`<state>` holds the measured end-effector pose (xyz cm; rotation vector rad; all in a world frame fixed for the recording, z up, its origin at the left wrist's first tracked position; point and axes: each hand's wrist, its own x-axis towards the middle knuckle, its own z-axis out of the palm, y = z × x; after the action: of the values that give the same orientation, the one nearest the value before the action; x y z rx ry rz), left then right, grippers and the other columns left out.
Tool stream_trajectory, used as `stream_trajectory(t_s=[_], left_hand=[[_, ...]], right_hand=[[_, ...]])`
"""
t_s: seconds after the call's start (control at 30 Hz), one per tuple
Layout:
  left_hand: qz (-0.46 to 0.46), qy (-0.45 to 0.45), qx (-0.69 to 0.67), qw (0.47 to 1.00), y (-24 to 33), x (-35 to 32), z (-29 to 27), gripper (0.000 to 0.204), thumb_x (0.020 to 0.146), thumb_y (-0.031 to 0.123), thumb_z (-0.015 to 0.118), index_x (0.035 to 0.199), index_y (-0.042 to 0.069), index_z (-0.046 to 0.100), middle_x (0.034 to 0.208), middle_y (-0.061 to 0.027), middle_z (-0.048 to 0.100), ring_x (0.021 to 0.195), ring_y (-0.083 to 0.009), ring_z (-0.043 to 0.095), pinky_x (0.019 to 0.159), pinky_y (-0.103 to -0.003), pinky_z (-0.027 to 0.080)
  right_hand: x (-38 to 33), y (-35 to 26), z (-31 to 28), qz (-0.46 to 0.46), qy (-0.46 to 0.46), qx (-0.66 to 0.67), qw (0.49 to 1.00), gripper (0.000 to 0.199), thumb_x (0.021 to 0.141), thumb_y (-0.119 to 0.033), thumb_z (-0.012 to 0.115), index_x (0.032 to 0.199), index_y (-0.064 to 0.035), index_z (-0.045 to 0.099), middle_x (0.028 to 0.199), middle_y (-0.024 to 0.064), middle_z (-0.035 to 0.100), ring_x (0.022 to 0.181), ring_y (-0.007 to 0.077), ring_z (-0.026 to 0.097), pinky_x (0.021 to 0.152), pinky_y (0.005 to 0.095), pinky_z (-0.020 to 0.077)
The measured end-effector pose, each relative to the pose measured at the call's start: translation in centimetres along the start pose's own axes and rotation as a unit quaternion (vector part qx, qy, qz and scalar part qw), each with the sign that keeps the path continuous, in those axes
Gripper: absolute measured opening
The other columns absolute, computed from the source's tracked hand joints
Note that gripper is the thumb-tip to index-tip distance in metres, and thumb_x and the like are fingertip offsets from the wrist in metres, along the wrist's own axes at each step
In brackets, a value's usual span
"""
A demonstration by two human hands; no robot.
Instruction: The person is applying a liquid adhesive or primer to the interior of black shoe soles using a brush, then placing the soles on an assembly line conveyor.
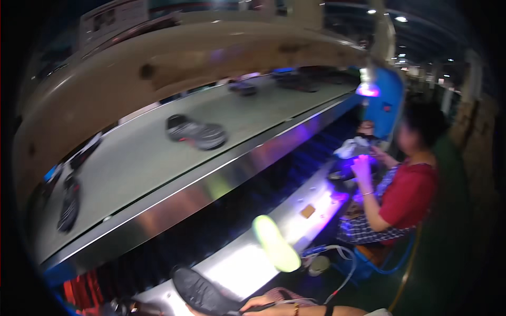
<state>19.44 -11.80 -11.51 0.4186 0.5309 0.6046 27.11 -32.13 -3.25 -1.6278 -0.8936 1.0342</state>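
Note:
At the bottom edge my right hand (259, 304) comes in from the right, a band on its wrist. Its fingers are closed on a thin dark tool whose tip points left at a black shoe sole (197, 289). The sole is tilted, tread side up, just left of that hand; what holds it up is hidden. My left hand is not visible. A sole glowing yellow-green (275, 243) lies a little farther off, over the edge of the shiny steel ledge (237, 266).
A long grey conveyor belt (137, 158) runs overhead from left to far right, carrying a grey shoe (196, 132) and several darker ones. A seated person in a red top (408, 195) works at the right under violet light. White cables (337, 253) hang below the ledge.

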Motion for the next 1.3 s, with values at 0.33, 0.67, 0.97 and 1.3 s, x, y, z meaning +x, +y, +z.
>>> stream_trajectory(t_s=[0.33,0.67,0.97,1.3], left_hand=[[-0.045,-0.003,0.029,0.999,-2.4,1.1,3.5,0.087,0.083,0.077,0.021,0.134,0.010,0.047,0.130,-0.0132,0.053,0.115,-0.0367,0.051,0.098,-0.055,0.040],[-0.062,-0.014,0.063,0.996,-3.4,2.9,6.8,0.087,0.083,0.077,0.022,0.134,0.011,0.046,0.131,-0.0125,0.052,0.116,-0.0364,0.050,0.098,-0.055,0.040],[-0.073,0.001,0.070,0.995,-4.6,3.4,7.6,0.087,0.083,0.077,0.022,0.135,0.011,0.046,0.131,-0.0119,0.052,0.116,-0.0361,0.050,0.098,-0.055,0.040],[-0.079,0.000,0.056,0.995,-4.2,3.3,7.0,0.086,0.083,0.077,0.023,0.135,0.011,0.046,0.132,-0.0112,0.052,0.117,-0.0358,0.050,0.098,-0.055,0.040]], right_hand=[[3.8,4.3,-0.9,-0.080,-0.002,0.041,0.996,0.029,0.092,-0.024,0.056,0.112,-0.0044,0.064,0.117,0.0102,0.062,0.113,0.0220,0.055,0.099,0.0321,0.0405],[4.1,3.3,-3.1,-0.126,0.029,0.038,0.991,0.026,0.089,-0.021,0.060,0.109,-0.0042,0.066,0.113,0.0108,0.064,0.107,0.0223,0.058,0.095,0.0321,0.0434],[3.7,3.5,-4.8,-0.130,0.047,0.056,0.989,0.024,0.087,-0.018,0.063,0.106,-0.0040,0.067,0.108,0.0114,0.065,0.102,0.0225,0.061,0.091,0.0320,0.0460],[3.4,3.8,-4.6,-0.141,0.060,0.053,0.987,0.022,0.084,-0.015,0.066,0.103,-0.0037,0.068,0.104,0.0121,0.067,0.096,0.0227,0.064,0.087,0.0320,0.0489]])
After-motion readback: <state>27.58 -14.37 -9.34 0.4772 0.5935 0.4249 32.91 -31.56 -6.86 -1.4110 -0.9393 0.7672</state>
